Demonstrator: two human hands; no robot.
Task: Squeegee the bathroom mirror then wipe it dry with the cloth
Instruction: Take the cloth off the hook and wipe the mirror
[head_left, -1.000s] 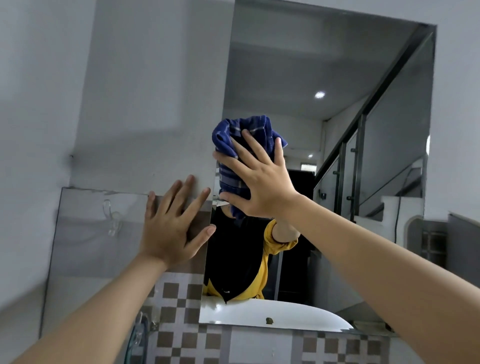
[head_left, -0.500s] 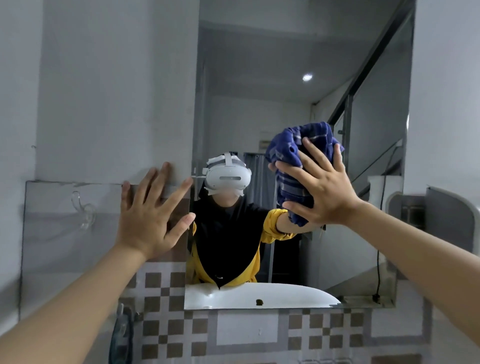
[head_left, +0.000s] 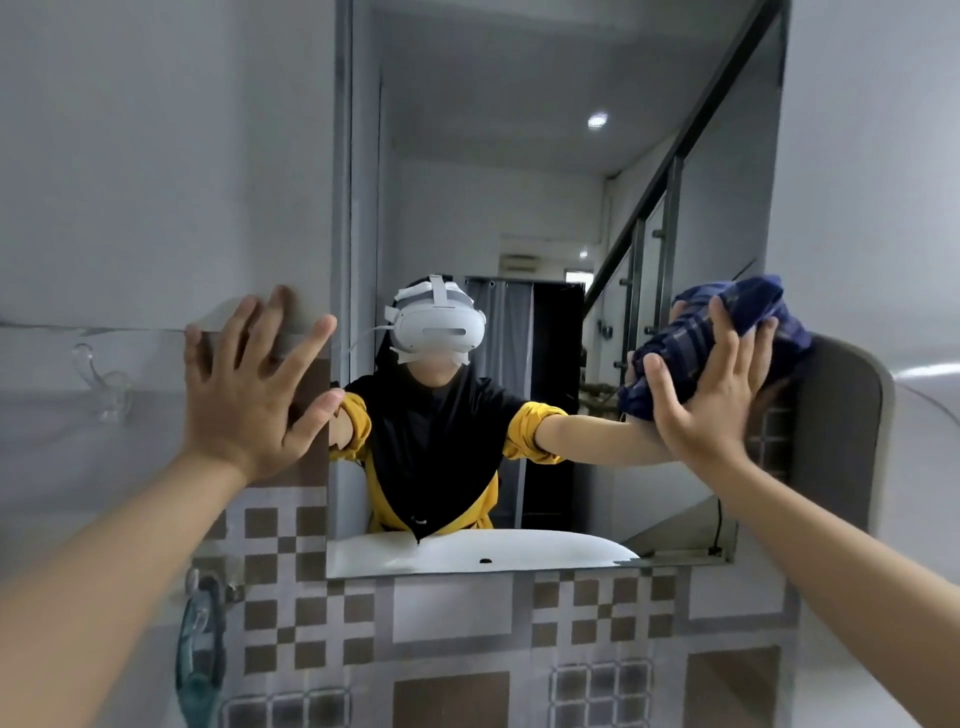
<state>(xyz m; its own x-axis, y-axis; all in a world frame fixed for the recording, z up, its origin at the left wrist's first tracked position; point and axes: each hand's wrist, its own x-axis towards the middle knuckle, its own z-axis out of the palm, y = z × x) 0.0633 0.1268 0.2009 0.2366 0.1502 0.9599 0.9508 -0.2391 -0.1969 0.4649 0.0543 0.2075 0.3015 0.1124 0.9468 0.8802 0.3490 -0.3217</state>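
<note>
The bathroom mirror (head_left: 545, 208) hangs on the wall straight ahead, tall and frameless. My right hand (head_left: 711, 384) presses a bunched dark blue checked cloth (head_left: 727, 322) flat against the glass near the mirror's right edge, at mid height. My left hand (head_left: 249, 384) rests with fingers spread on the wall tiles just left of the mirror's left edge, holding nothing. A teal-handled tool that may be the squeegee (head_left: 200, 649) hangs low on the left wall; its shape is blurred.
The mirror reflects a person in a white headset, black and yellow clothing, a white basin and a stair rail. Brown and grey checked tiles (head_left: 467, 634) run below the mirror. A clear suction hook (head_left: 104, 379) sticks to the left wall panel.
My right hand has swept the cloth rightward across the mirror, from its left-centre to its right edge. My left hand stays planted beside the mirror.
</note>
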